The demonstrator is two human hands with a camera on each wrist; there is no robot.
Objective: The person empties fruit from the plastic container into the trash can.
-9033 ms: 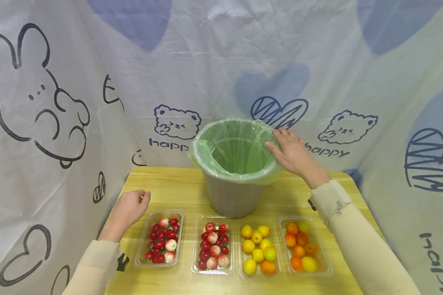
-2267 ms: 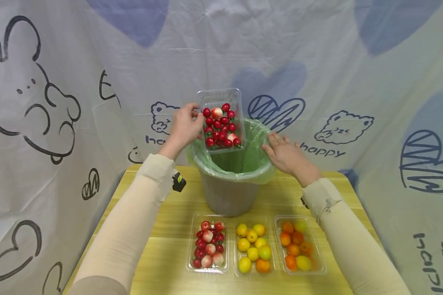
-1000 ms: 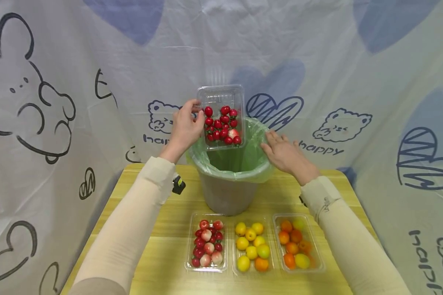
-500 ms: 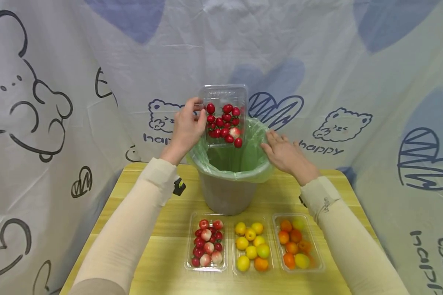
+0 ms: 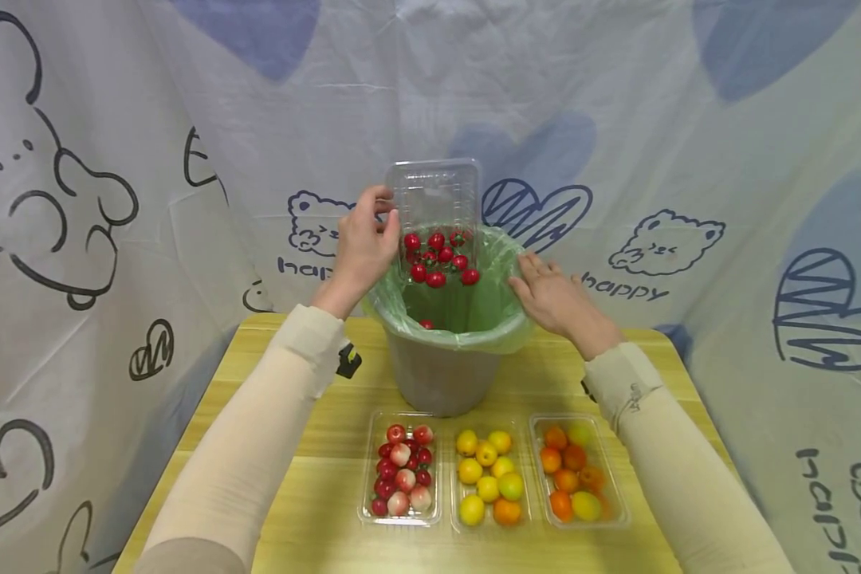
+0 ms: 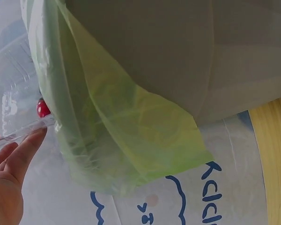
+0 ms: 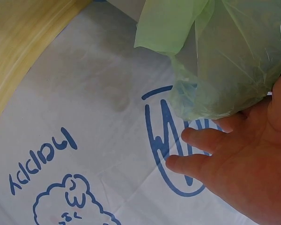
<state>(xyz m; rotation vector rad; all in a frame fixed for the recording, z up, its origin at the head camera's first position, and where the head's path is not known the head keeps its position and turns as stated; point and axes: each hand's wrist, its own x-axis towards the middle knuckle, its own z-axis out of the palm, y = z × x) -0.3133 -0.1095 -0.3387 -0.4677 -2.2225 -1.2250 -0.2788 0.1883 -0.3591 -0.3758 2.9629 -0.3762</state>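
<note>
While left hand (image 5: 362, 247) grips tray (image 5: 434, 191) | right hand (image 5: 556, 299) flat on bin (image 5: 445, 375)

Backdrop: white cloth (image 5: 617, 96) hung on all sides, creased, folding into a corner at left. Prints on it in dark blue line: a rabbit (image 5: 50, 183) far left, bears (image 5: 670, 239) with the word "happy" under them, scribbled hearts (image 5: 828, 319) (one more behind the middle), plus big pale blue filled hearts (image 5: 251, 32) up top. Furniture: one counter (image 5: 316, 486), yellow wood grain, rounded edge, pushed up against the cloth. Light is even and soft, no hard shadows. Floor not visible.
</note>
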